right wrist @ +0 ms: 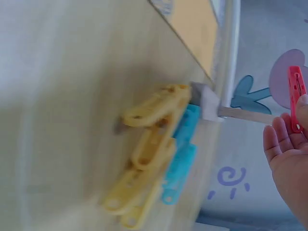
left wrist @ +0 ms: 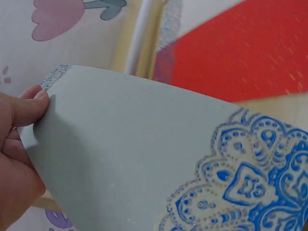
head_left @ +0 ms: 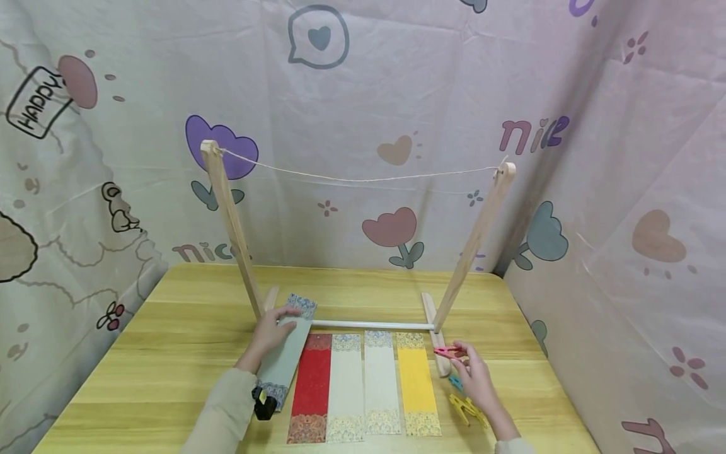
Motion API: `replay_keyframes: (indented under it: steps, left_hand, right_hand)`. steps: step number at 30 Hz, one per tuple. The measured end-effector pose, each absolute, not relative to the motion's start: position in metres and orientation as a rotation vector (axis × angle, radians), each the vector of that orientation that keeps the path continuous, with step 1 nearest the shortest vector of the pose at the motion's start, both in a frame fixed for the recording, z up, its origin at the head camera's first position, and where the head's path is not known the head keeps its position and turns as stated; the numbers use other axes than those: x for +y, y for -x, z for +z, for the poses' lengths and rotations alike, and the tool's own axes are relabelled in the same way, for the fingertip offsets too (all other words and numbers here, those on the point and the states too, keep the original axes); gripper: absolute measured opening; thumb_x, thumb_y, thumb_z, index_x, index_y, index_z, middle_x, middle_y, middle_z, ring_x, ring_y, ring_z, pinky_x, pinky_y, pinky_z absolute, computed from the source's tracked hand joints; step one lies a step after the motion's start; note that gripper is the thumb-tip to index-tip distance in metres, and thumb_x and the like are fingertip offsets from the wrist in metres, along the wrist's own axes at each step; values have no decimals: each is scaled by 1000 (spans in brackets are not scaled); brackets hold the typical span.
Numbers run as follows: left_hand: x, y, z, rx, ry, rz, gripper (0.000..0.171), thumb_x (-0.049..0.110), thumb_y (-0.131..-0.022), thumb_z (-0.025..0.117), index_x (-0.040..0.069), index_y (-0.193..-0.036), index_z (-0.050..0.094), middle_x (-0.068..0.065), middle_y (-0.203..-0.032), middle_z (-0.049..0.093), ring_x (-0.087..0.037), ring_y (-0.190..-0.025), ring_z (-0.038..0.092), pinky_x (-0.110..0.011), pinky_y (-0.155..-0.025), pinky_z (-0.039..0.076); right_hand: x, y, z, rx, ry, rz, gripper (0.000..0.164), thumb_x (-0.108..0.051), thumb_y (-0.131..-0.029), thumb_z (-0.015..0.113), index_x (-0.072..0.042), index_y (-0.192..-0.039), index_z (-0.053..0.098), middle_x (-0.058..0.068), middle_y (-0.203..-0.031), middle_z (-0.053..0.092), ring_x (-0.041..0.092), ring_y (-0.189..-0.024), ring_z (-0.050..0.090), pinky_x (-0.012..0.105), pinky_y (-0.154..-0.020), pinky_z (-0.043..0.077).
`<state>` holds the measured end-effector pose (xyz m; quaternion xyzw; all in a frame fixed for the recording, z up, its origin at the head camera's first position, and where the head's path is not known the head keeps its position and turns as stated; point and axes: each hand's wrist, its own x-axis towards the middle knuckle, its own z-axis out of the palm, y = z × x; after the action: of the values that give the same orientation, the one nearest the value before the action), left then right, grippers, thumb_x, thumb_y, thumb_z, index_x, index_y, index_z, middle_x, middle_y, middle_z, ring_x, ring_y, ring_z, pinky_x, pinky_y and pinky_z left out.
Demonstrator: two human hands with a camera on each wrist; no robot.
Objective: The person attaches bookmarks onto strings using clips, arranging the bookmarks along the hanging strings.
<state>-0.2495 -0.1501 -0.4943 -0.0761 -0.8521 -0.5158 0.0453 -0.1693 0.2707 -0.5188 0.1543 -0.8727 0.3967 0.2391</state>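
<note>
My left hand (head_left: 273, 332) pinches the edge of a pale grey-green paper strip (left wrist: 110, 139) with blue lace-like patterned ends. In the head view that strip is tilted at the left, partly covered by the hand and forearm. My right hand (head_left: 475, 377) holds a pink clothespin (right wrist: 294, 98) between thumb and fingers, above the frame's right foot. Close below it lie yellow clothespins (right wrist: 144, 159) and blue clothespins (right wrist: 182, 154). Between the hands a red strip (head_left: 312, 381), two whitish strips (head_left: 345, 384) and a yellow strip (head_left: 418, 381) lie side by side on the table.
Behind the strips stands a wooden frame with a left post (head_left: 232, 221), a right post (head_left: 475, 246) and a white bottom bar (head_left: 371, 325). A thin string (head_left: 351, 180) sags between the post tops. A printed curtain (head_left: 340, 94) surrounds the wooden table (head_left: 130, 372).
</note>
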Motion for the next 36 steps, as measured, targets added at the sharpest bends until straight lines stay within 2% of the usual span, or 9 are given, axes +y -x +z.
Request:
replay_keyframes:
  steps: [5,8,14,24,28,31,36]
  left_hand:
    - [-139,253,-480,-2584,278,-1596,21,-3,-81,59,-2,-102,63,-20,-110,59,-38,-113,44,-52,-95,29]
    - [-131,257,-473,-2541,305,-1658,20,-4,-81,59,-2,-101,64,-19,-108,60,-36,-111,46,-49,-95,31]
    - [-115,262,-462,-2495,346,-1697,19,-5,-80,60,-3,-98,65,-18,-104,62,-34,-106,50,-47,-92,36]
    - [-89,269,-446,-2439,342,-1785,22,-3,-78,63,1,-99,66,-13,-107,62,-30,-107,50,-42,-89,40]
    - [-79,270,-437,-2422,328,-1822,22,-2,-78,62,3,-99,66,-12,-109,61,-28,-103,53,-38,-81,46]
    - [-72,270,-429,-2408,337,-1828,21,-3,-79,62,2,-99,66,-13,-109,61,-27,-103,53,-37,-81,46]
    - [-61,273,-418,-2371,378,-1804,20,-4,-79,62,1,-97,67,-13,-107,62,-28,-106,52,-39,-83,45]
  right_hand:
    - [273,176,-504,-2356,-411,1099,30,15,-75,60,12,-104,52,16,-87,60,16,-70,54,24,-54,47]
    - [274,180,-493,-2352,-393,1137,29,13,-75,61,12,-104,53,15,-88,60,14,-72,54,24,-55,47]
    - [274,189,-470,-2345,-384,1166,31,10,-77,61,13,-106,51,17,-90,60,19,-78,54,21,-60,46]
    - [275,201,-431,-2262,-472,1081,30,13,-77,61,14,-105,52,20,-89,58,16,-77,52,12,-62,41]
    - [262,198,-400,-2219,-535,1039,28,18,-74,59,18,-101,51,23,-85,55,20,-73,49,12,-60,40]
    - [253,195,-378,-2210,-544,1026,26,21,-73,57,20,-99,51,26,-84,53,23,-71,47,12,-59,39]
    - [261,209,-375,-2174,-559,1013,29,21,-72,59,18,-101,52,24,-85,54,21,-73,46,8,-61,37]
